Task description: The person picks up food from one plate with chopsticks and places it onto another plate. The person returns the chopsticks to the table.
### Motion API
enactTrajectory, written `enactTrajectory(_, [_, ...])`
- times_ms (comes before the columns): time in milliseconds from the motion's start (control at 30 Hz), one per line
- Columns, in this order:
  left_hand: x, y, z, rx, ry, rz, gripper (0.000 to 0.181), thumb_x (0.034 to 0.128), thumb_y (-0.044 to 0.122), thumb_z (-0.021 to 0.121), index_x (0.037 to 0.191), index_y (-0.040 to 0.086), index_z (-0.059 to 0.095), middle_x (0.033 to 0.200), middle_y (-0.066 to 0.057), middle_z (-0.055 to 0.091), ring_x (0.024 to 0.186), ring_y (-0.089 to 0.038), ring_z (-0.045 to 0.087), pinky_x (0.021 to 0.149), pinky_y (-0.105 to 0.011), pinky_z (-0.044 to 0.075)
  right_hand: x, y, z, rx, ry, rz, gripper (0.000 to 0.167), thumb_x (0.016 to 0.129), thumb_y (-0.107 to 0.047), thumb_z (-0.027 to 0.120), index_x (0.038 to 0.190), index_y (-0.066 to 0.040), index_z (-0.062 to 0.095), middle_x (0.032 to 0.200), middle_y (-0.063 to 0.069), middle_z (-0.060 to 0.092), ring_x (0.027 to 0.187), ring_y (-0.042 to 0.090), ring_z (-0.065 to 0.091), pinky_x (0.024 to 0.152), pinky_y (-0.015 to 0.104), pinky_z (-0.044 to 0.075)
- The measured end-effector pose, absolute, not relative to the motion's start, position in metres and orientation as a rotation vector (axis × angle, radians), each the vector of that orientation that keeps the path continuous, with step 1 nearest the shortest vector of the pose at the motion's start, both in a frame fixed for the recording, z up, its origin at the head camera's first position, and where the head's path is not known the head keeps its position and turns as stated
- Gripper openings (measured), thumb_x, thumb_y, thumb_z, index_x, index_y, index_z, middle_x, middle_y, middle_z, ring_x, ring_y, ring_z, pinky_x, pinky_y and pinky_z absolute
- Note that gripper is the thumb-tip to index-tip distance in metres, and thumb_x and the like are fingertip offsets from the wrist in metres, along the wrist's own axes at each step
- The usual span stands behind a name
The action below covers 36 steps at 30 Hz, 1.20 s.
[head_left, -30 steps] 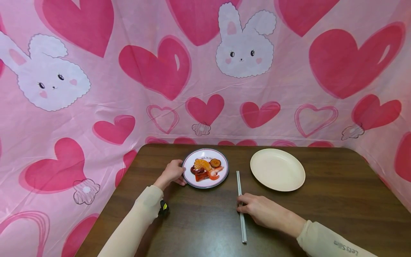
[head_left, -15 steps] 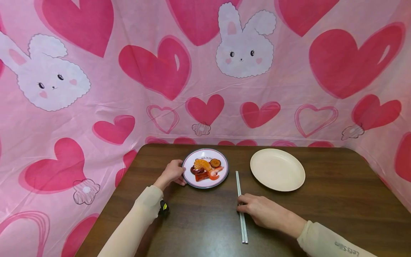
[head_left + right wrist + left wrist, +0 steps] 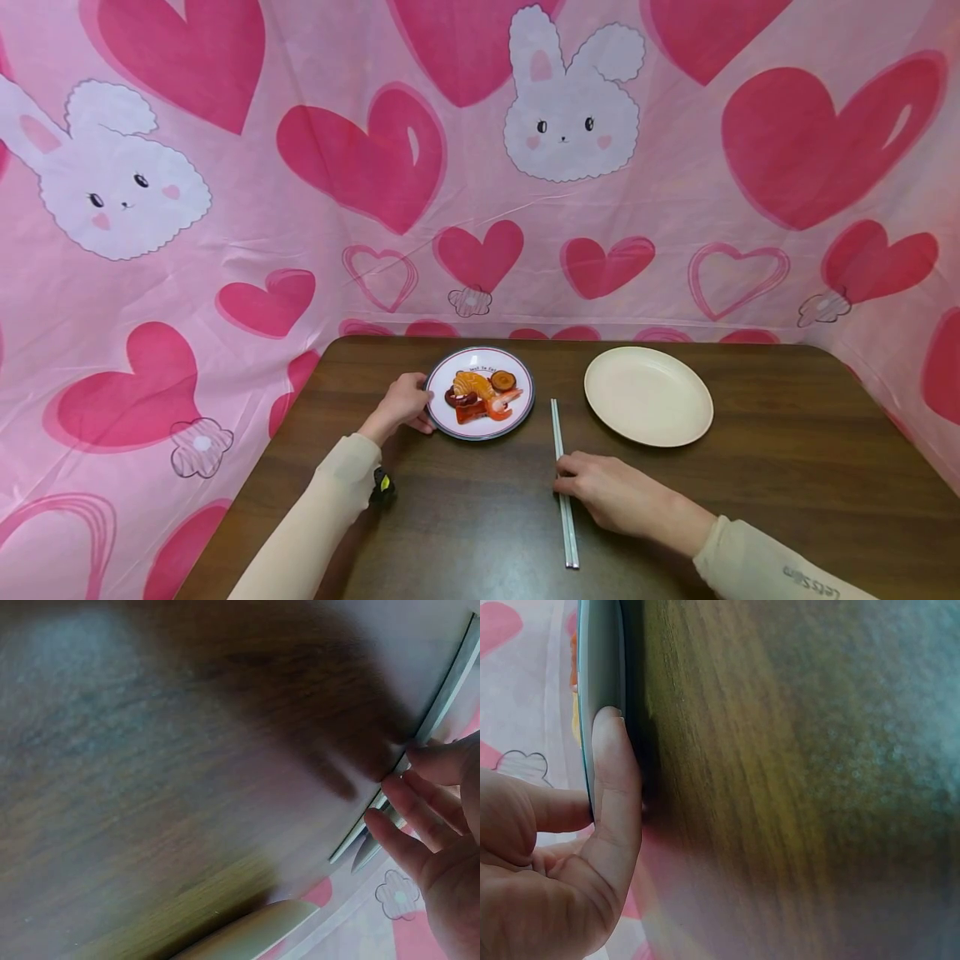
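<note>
A round white plate (image 3: 453,367) with a dark rim stands on the left half of the table. On it lie pieces of food (image 3: 480,396), among them a shrimp and an orange slice. My left hand (image 3: 403,402) pinches this plate's left edge; the left wrist view shows one digit (image 3: 615,757) lying along the plate's underside. A pair of pale chopsticks (image 3: 569,533) lies lengthwise on the table to the right of that plate. My right hand (image 3: 611,492) pinches them near the middle, thumb and fingertips touching them in the right wrist view.
An oval cream plate (image 3: 648,396) with nothing on it stands at the back right of the brown wooden table (image 3: 465,508). Pink cloth (image 3: 675,200) with hearts and rabbits hangs behind the table and along its sides.
The chopsticks have shifted slightly, their far tips a little to the left and their near ends slightly further apart. My left hand and both plates have stayed put.
</note>
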<state>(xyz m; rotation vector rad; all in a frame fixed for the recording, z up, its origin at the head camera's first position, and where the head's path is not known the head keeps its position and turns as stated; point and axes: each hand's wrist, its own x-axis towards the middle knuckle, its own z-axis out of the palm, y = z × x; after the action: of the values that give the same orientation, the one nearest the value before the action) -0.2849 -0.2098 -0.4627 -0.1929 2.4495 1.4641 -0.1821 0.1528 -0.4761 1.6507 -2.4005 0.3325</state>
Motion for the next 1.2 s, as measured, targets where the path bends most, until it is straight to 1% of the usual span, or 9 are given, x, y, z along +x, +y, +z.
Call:
enactTrajectory(233, [-0.2843,-0.2090,-0.4614,-0.197,2.451,1.454,0.051,0.1079,0.004,0.055,0.154,-0.009,0.037,0.091,-0.024,0.063,0.055,-0.023,0.067,0.056,-0.038,0.065,-0.1776,0.1524,-0.4742,1.628,-2.408,0.264,0.031,0.078,0.005,0.084,0.101,-0.014,0.075,0.093,-0.005,0.056,0.081,0.011,0.058,0.067,0.024,0.054])
enactTrajectory(467, [-0.2840,-0.2092,-0.4602,-0.199,2.455,1.438,0.052,0.1084,0.006,0.054,0.155,-0.008,0.037,0.092,-0.024,0.063,0.056,-0.023,0.067,0.057,-0.037,0.065,-0.1750,0.1530,-0.4726,1.609,-2.442,0.249,0.031,0.078,0.005,0.085,0.100,-0.014,0.075,0.092,-0.005,0.056,0.081,0.011,0.058,0.067,0.024,0.054])
enactTrajectory(700, [-0.2812,-0.2102,-0.4598,-0.167,2.490,1.431,0.049,0.1087,0.010,0.055,0.151,-0.009,0.042,0.089,-0.023,0.065,0.054,-0.024,0.068,0.055,-0.037,0.064,-0.1742,0.1539,-0.4716,1.613,-2.488,0.268,0.033,0.081,0.004,0.085,0.108,-0.012,0.075,0.098,-0.003,0.058,0.087,0.011,0.060,0.070,0.023,0.057])
enactTrajectory(833, [-0.2807,-0.2104,-0.4598,-0.146,2.522,1.415,0.048,0.1090,0.012,0.056,0.150,-0.010,0.044,0.090,-0.023,0.065,0.054,-0.025,0.069,0.054,-0.038,0.064,-0.1736,0.1547,-0.4703,1.607,-2.516,0.280,0.036,0.082,0.004,0.085,0.112,-0.012,0.074,0.101,-0.003,0.060,0.089,0.011,0.060,0.072,0.023,0.058])
enactTrajectory(1067, [-0.2826,-0.2115,-0.4601,-0.124,2.614,1.323,0.048,0.1086,0.013,0.056,0.150,-0.009,0.046,0.095,-0.023,0.066,0.054,-0.026,0.070,0.051,-0.040,0.063,-0.1738,0.1555,-0.4705,1.582,-2.428,0.304,0.039,0.076,0.008,0.085,0.106,-0.013,0.073,0.099,-0.003,0.058,0.085,0.011,0.060,0.068,0.025,0.057])
enactTrajectory(1200, [-0.2827,-0.2122,-0.4593,-0.110,2.647,1.284,0.046,0.1083,0.014,0.056,0.148,-0.008,0.048,0.094,-0.021,0.067,0.055,-0.027,0.070,0.052,-0.039,0.063,-0.1750,0.1558,-0.4702,1.578,-2.420,0.281,0.040,0.077,0.007,0.085,0.109,-0.015,0.075,0.106,0.002,0.060,0.087,0.014,0.062,0.070,0.028,0.059])
